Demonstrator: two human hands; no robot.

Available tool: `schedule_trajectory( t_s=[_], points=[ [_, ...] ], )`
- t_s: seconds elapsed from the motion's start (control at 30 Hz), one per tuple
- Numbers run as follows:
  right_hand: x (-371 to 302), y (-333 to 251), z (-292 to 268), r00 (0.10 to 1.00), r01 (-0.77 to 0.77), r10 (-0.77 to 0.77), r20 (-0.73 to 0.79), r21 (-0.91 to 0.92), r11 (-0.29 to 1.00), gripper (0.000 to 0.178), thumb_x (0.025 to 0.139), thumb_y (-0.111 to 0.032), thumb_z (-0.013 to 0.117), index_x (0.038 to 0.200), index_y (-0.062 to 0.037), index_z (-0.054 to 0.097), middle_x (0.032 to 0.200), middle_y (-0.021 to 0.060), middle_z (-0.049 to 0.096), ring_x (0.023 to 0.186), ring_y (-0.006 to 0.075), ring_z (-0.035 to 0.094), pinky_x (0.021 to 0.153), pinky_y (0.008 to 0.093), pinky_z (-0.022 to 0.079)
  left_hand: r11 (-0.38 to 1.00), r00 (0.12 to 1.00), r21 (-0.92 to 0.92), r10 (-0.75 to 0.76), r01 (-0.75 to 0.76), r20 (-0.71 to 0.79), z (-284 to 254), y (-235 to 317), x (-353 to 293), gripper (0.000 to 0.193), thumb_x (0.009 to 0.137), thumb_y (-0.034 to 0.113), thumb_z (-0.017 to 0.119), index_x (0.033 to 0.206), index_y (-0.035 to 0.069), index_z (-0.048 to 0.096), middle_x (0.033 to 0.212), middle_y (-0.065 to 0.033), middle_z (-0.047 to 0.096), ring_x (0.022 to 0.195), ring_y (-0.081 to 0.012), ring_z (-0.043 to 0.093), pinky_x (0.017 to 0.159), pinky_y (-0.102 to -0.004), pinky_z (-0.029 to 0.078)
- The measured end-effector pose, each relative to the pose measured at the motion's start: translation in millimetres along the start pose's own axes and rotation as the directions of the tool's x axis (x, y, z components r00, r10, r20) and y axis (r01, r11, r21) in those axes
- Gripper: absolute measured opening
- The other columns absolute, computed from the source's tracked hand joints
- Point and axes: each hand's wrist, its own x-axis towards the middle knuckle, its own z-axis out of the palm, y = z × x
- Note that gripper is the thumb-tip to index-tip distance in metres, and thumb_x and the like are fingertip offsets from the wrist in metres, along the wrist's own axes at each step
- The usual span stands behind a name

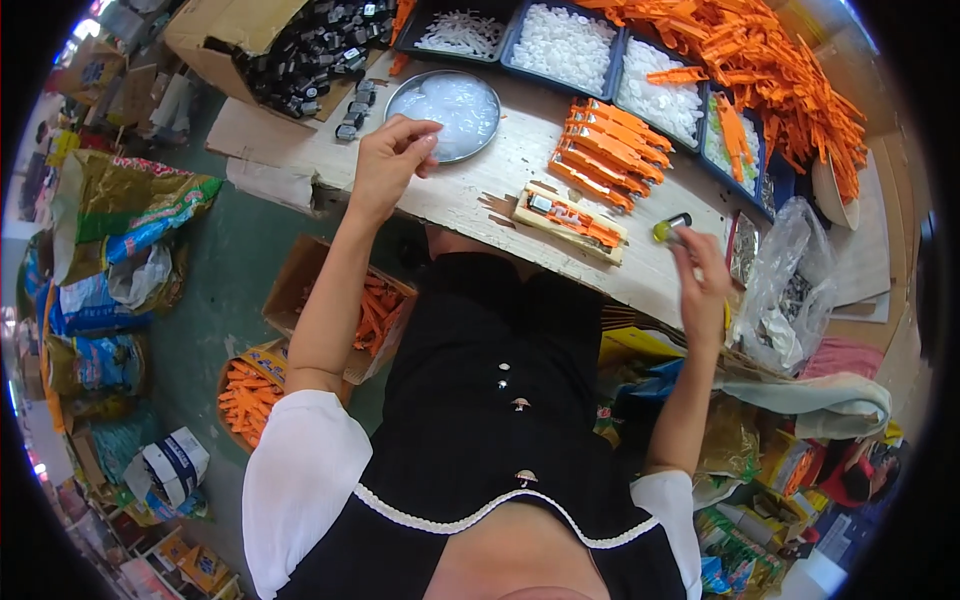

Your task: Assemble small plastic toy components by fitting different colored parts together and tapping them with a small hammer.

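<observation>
My left hand (395, 160) is over the near rim of a round metal dish (489, 135) of clear, bluish, jelly-like stuff. Its thumb and fingers are pinched together; anything between them is too small to make out. At the right of the table, the curled fingers of my right hand (705, 275) meet a small yellow-green and black piece (664, 231), whose kind I cannot make out. Between my hands, a pale wooden fixture (570, 247) by the table's front edge holds an orange plastic housing (598, 232) with parts inside. Behind it lies a row of orange assemblies (610, 150).
Dark trays of white parts (562, 48) line the back, beside a large heap of orange pieces (740, 60). A cardboard box (215, 40) of black parts stands back left. A clear plastic bag (790, 290) lies at right. Boxes of orange pieces (250, 400) sit below, left.
</observation>
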Motion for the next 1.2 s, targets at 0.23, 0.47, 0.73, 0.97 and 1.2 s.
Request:
schedule_trajectory(
  t_s=[0.23, 0.47, 0.73, 0.97, 1.2],
  points=[
    [31, -49, 63, 0.984, 0.171, -0.177, 0.032, 0.138, 0.975, 0.017, 0.074, -0.003, 0.064, 0.09, -0.0007, 0.061, 0.079, 0.0075, 0.057, 0.072, 0.0178, 0.056, 0.063, 0.0263, 0.044, 0.95, 0.969, -0.312, 0.068, 0.009, 0.236, 55, 12, -25, 0.012, 0.081, 0.003, 0.057, 0.09, -0.003, 0.061, 0.084, -0.0059, 0.053, 0.066, -0.0124, 0.057, 0.06, -0.0249, 0.047],
    [29, -53, 62, 0.995, 0.045, -0.07, 0.07, 0.312, 0.949, 0.017, 0.074, -0.007, 0.065, 0.089, 0.0003, 0.061, 0.076, 0.0067, 0.056, 0.07, 0.015, 0.054, 0.062, 0.0247, 0.042, 0.925, 0.96, -0.377, 0.069, 0.04, 0.27, 76, 12, -31, 0.011, 0.081, 0.002, 0.058, 0.09, -0.003, 0.061, 0.085, -0.0062, 0.053, 0.067, -0.0123, 0.058, 0.06, -0.0244, 0.048],
    [26, -51, 63, 0.995, 0.038, -0.067, 0.073, 0.339, 0.94, 0.018, 0.074, -0.008, 0.066, 0.089, 0.001, 0.061, 0.076, 0.0065, 0.056, 0.069, 0.0144, 0.053, 0.061, 0.0241, 0.041, 0.96, 0.961, -0.269, 0.141, -0.075, 0.238, 82, 13, -36, 0.011, 0.08, -0.001, 0.057, 0.09, -0.004, 0.061, 0.089, -0.0062, 0.052, 0.071, -0.0121, 0.058, 0.063, -0.0233, 0.05],
    [24, -44, 66, 0.996, 0.023, -0.055, 0.071, 0.389, 0.921, 0.017, 0.073, -0.006, 0.066, 0.088, 0.0008, 0.061, 0.076, 0.0066, 0.056, 0.071, 0.0153, 0.054, 0.06, 0.0237, 0.042, 0.969, 0.938, -0.162, 0.226, -0.188, 0.263, 85, 15, -37, 0.011, 0.081, 0.0, 0.057, 0.09, -0.004, 0.061, 0.086, -0.0073, 0.056, 0.069, -0.0109, 0.058, 0.062, -0.0221, 0.049],
    [18, -43, 65, 0.916, 0.396, -0.388, -0.104, 0.066, 0.916, 0.02, 0.068, -0.003, 0.067, 0.087, -0.0048, 0.063, 0.077, 0.0052, 0.056, 0.07, 0.02, 0.051, 0.063, 0.0292, 0.038, 0.907, 0.897, -0.325, -0.113, 0.269, 0.427, 86, 19, -33, 0.013, 0.08, 0.004, 0.058, 0.09, -0.004, 0.061, 0.071, -0.0066, 0.059, 0.061, -0.0104, 0.057, 0.053, -0.0219, 0.048]
  ],
)
